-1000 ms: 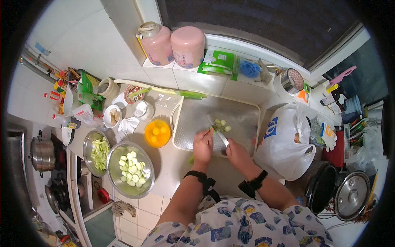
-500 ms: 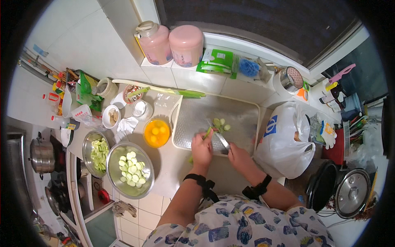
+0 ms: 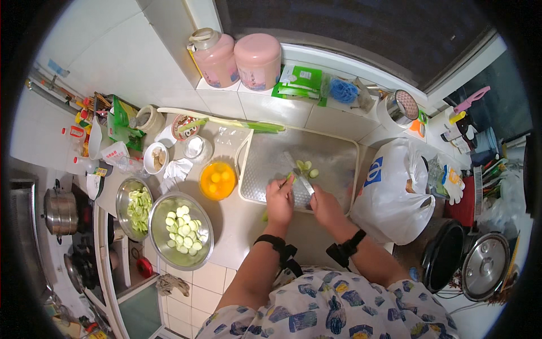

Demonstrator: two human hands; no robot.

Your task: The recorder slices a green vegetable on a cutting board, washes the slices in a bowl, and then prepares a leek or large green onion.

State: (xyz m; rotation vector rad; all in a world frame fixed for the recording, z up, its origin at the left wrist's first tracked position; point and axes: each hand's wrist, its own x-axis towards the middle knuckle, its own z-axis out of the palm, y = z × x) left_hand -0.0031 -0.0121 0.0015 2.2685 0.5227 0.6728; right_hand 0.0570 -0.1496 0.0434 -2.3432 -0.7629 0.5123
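My left hand [image 3: 280, 199] is closed around a green vegetable piece, mostly hidden by the fingers, over the near middle of a metal cutting board [image 3: 259, 182] with a cream rim. My right hand [image 3: 325, 206] grips a knife [image 3: 303, 179], its blade pointing away and to the left, close beside the left fingers. Several cut pale-green vegetable slices [image 3: 305, 166] lie on the board just beyond the blade. To the left stands a steel bowl [image 3: 164, 251] holding many round pale-green slices [image 3: 183, 230].
Another steel bowl [image 3: 124, 191] holds thinner green slices. A bowl of raw eggs [image 3: 218, 179] stands against the board's left side. A long scallion [image 3: 226, 122] lies behind. A full white plastic bag [image 3: 389, 198] crowds the right side, near a black pot [image 3: 443, 254].
The knife and both hands shift slightly at the board, and the slices beyond the blade are arranged a little differently. The whole view has moved slightly.
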